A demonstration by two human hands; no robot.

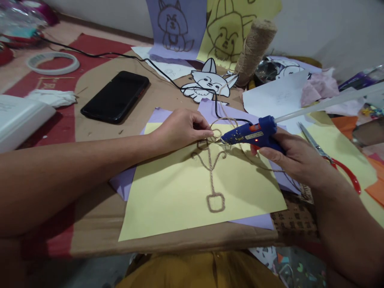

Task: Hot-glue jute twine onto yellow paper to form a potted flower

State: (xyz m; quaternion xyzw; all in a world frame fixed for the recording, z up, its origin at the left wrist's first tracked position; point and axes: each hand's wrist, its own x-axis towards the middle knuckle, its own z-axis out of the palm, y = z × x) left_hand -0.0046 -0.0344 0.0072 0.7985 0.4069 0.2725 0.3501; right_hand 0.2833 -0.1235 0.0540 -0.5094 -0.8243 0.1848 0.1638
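My right hand (pixel 295 158) grips a blue hot glue gun (pixel 253 134), its nozzle pointing left at a loop of jute twine (pixel 220 124) on a yellow paper sheet (pixel 180 200). My left hand (pixel 183 128) pinches that twine right beside the nozzle, fingers pressed together. Twine glued on the sheet forms curls, a straight stem and a small square (pixel 215 202). A purple sheet (pixel 121 184) lies under the yellow one. A clear glue stick (pixel 324 105) sticks out of the gun's back.
A black phone (pixel 115 96) lies at the back left, a twine spool (pixel 255 48) stands behind, red-handled scissors (pixel 333 162) lie at the right. A paper fox cutout (pixel 208 84), drawn sheets on the wall, a tape ring (pixel 52 63) and a black cable (pixel 120 55) are around.
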